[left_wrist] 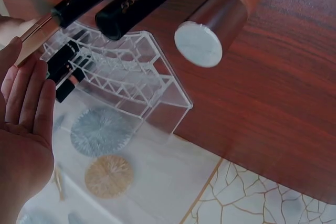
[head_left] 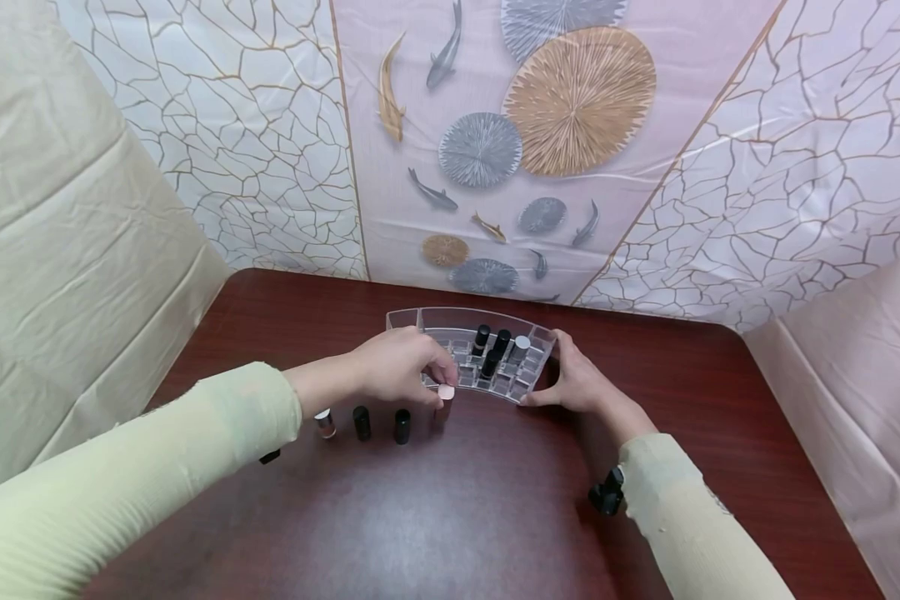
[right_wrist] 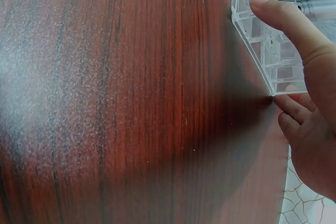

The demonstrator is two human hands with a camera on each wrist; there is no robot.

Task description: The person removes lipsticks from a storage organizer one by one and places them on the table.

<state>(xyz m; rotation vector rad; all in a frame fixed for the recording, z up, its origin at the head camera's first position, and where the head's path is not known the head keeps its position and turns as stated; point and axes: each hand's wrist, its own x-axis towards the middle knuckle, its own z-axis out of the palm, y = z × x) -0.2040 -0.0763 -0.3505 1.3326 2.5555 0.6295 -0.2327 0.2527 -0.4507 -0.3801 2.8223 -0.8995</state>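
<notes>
My left hand pinches a rose-gold lipstick tube between thumb and fingers, its pale pink end facing up. It is at the front edge of a clear, curved, compartmented organizer. My right hand grips the organizer's right end, with the thumb at the front and the other fingers around the back. Several tubes stand in the organizer's right part: black ones and one with a silver-white top. The left-hand compartments are partly hidden behind my left hand.
On the table left of the organizer stand two black tubes and a silver-topped, copper-toned tube. The dark red wooden table meets a patterned backdrop behind the organizer. Pale cloth hangs at both sides.
</notes>
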